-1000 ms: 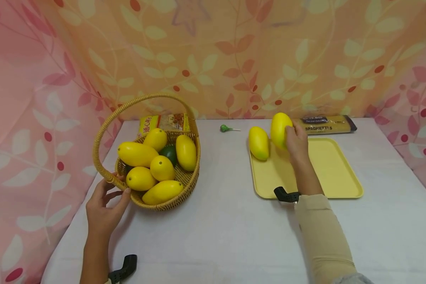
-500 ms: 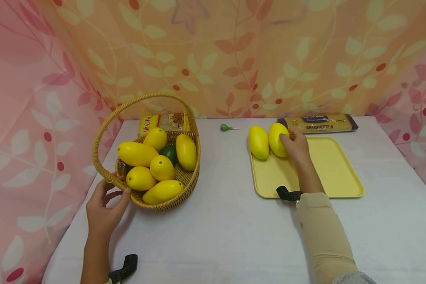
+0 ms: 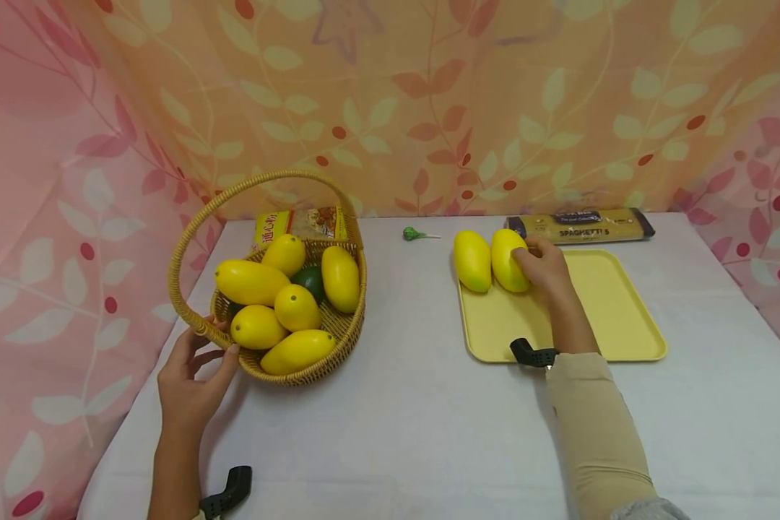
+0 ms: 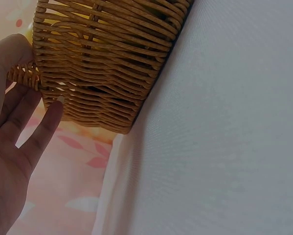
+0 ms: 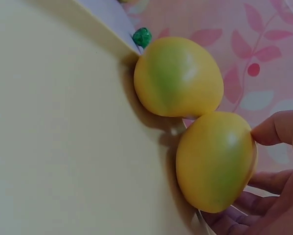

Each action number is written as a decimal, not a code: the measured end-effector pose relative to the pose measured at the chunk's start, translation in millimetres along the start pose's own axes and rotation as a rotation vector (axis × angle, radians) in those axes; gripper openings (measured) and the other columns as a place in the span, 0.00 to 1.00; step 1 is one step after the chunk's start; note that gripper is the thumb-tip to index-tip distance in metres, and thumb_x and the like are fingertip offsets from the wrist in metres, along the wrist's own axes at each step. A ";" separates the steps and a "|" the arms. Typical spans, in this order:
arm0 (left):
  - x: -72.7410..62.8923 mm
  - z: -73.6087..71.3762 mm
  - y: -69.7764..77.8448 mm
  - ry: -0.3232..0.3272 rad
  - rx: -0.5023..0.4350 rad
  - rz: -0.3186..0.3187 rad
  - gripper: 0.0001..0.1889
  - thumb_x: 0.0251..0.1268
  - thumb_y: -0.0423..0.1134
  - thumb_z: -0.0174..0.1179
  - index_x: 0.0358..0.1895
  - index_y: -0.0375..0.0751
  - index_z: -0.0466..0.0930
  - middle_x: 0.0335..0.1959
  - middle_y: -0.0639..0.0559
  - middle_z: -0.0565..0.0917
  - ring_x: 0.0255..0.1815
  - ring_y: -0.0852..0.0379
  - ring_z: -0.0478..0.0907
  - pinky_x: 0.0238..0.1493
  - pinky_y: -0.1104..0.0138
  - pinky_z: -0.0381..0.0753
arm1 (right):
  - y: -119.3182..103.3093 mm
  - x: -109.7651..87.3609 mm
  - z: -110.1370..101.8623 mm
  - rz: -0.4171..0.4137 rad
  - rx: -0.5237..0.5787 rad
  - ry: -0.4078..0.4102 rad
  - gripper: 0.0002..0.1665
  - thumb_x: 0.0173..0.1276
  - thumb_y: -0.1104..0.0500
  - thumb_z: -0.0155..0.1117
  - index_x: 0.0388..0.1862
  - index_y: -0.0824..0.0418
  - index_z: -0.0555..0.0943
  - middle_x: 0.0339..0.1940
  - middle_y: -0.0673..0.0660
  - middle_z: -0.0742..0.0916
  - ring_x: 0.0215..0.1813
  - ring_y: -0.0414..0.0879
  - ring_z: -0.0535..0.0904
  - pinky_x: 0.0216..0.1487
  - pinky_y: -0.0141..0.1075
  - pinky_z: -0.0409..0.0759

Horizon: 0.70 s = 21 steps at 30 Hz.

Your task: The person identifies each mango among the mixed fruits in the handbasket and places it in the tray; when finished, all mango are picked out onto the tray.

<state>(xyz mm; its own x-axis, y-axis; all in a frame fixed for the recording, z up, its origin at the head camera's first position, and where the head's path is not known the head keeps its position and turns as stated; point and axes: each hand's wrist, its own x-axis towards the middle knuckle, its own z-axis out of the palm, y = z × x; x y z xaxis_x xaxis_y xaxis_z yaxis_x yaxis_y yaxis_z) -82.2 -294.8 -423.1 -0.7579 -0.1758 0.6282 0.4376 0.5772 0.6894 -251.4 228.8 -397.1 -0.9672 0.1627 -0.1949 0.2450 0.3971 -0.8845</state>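
Note:
In the head view, my right hand [image 3: 546,271] holds a yellow mango [image 3: 507,261] between thumb and fingers, at the back left of a pale yellow tray [image 3: 598,310]. A second mango [image 3: 472,261] lies close on its left. In the right wrist view, the held mango [image 5: 214,161] and its neighbour [image 5: 180,76] look to be touching. My left hand [image 3: 191,379] grips a wicker basket [image 3: 325,370] at its left side, near the foot of the handle. Several mangoes [image 3: 297,308] and a dark green fruit [image 3: 310,280] fill the basket. The left wrist view shows my fingers [image 4: 46,129] against the weave.
A spaghetti pack [image 3: 585,227] lies behind the tray. One green-headed lollipop [image 3: 412,234] is between basket and tray, towards the back. Behind the basket is a yellow food bag [image 3: 273,227]. Patterned cloth walls [image 3: 390,144] enclose the table's back and sides.
My right hand has lowered the mango from above the tray onto its back left part, beside the other mango. The left hand and basket have stayed in place.

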 end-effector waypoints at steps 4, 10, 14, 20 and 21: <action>-0.4 -0.7 1.5 -0.008 0.017 -0.031 0.34 0.50 0.20 0.71 0.65 0.32 0.75 0.56 0.40 0.82 0.53 0.57 0.80 0.49 0.77 0.80 | 1.2 -0.3 -2.2 0.005 0.013 -0.023 0.40 0.73 0.51 0.55 0.79 0.66 0.59 0.73 0.70 0.68 0.69 0.62 0.66 0.69 0.50 0.70; -0.5 -0.9 3.4 -0.010 0.033 -0.051 0.34 0.51 0.22 0.71 0.66 0.32 0.74 0.57 0.41 0.82 0.54 0.59 0.80 0.50 0.78 0.79 | 1.0 -1.4 -3.6 0.020 0.070 -0.051 0.42 0.72 0.50 0.58 0.79 0.65 0.58 0.71 0.70 0.70 0.66 0.61 0.68 0.66 0.47 0.73; -0.8 -1.0 3.2 -0.010 0.033 -0.049 0.34 0.51 0.22 0.71 0.66 0.32 0.74 0.57 0.41 0.82 0.54 0.60 0.79 0.50 0.78 0.79 | 0.8 -2.4 -5.1 0.021 0.060 -0.056 0.44 0.73 0.47 0.59 0.80 0.64 0.57 0.72 0.70 0.70 0.67 0.61 0.69 0.66 0.48 0.72; -0.6 -0.9 2.9 -0.008 0.031 -0.044 0.33 0.51 0.21 0.71 0.65 0.31 0.75 0.57 0.40 0.82 0.54 0.60 0.80 0.50 0.77 0.80 | 0.1 -3.2 -7.7 0.023 0.033 -0.056 0.44 0.72 0.46 0.60 0.80 0.63 0.58 0.71 0.69 0.71 0.65 0.60 0.69 0.61 0.44 0.76; -0.6 -0.8 2.9 -0.008 0.030 -0.045 0.33 0.51 0.21 0.71 0.65 0.31 0.75 0.57 0.41 0.82 0.54 0.59 0.80 0.50 0.77 0.80 | 0.0 -3.3 -7.8 0.021 0.027 -0.055 0.44 0.72 0.46 0.61 0.80 0.63 0.58 0.71 0.69 0.71 0.65 0.60 0.69 0.61 0.44 0.76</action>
<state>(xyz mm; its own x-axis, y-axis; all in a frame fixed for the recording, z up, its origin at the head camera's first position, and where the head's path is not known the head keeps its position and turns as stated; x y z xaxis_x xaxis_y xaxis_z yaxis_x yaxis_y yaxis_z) -80.0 -293.6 -421.2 -0.7802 -0.1962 0.5939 0.3882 0.5926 0.7058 -247.6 235.3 -393.1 -0.9644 0.1207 -0.2354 0.2638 0.3700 -0.8908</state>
